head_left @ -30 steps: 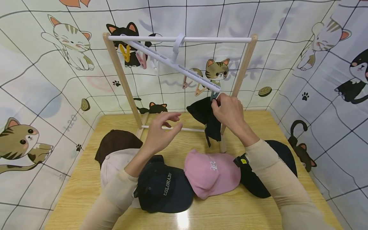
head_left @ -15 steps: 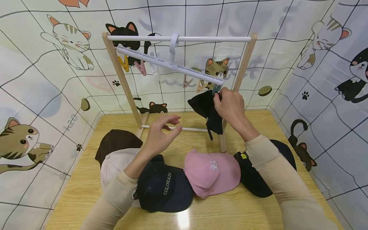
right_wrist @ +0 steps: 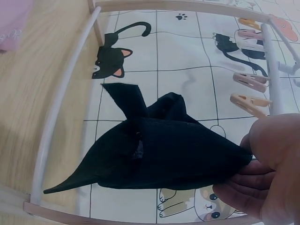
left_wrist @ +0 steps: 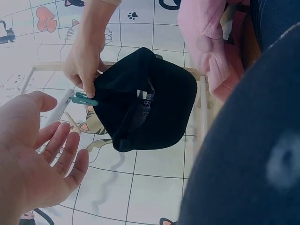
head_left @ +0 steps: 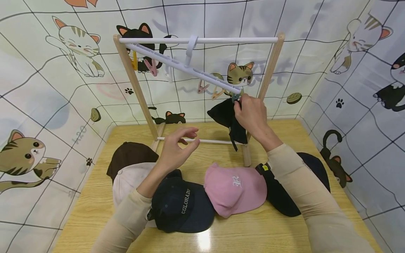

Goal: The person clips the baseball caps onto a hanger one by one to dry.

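My right hand (head_left: 253, 114) pinches the edge of a black cap (head_left: 226, 114) below the lower right end of a white clip hanger (head_left: 186, 68). In the left wrist view a teal clothespin (left_wrist: 85, 99) at that end bites the cap's edge, right beside the fingertips. The cap hangs with its strap end down, as the right wrist view shows its strap (right_wrist: 125, 101) sticking out. My left hand (head_left: 177, 147) hovers in the air left of the cap, fingers relaxed and apart, holding nothing.
A wooden rack with a white top bar (head_left: 234, 40) carries the tilted hanger and its other pins, including a yellow clothespin (head_left: 134, 61). Along the table (head_left: 202, 242) lie a brown cap (head_left: 131, 158), a pale cap (head_left: 129, 179), a navy cap (head_left: 186, 207), a pink cap (head_left: 234, 189) and a dark cap (head_left: 281, 196).
My right hand has risen slightly with the black cap. The hanger swung toward level, then tilted down to the right again, its clothespins swaying. The left hand stays nearly still.
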